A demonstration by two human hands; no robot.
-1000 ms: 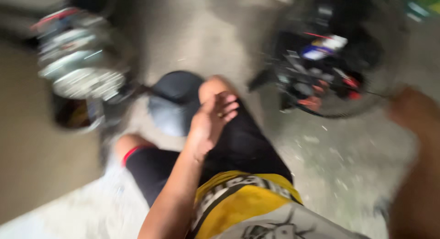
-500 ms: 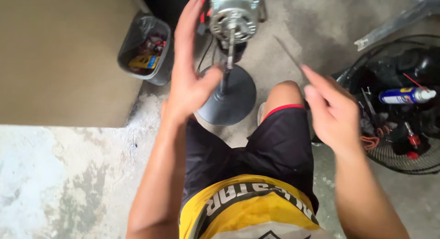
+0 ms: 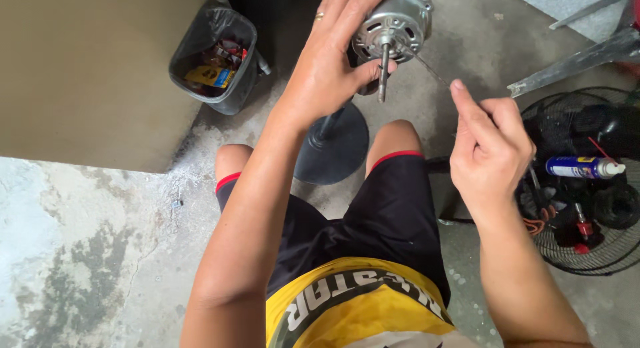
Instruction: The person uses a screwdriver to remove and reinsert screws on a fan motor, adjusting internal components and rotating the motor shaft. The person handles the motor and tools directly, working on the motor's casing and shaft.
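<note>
Sitting bare with its blades off, the fan motor (image 3: 395, 25) is gripped by the left hand (image 3: 330, 68) while a thin wire (image 3: 433, 69), pinched in the right hand (image 3: 490, 151), is poked in.

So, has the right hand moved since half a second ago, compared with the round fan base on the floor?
Yes. The right hand has risen slightly and now sits level with the round fan base, its thin wire reaching the motor.

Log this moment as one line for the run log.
left hand: grips fan motor | right hand: pinches thin wire at shaft
</note>
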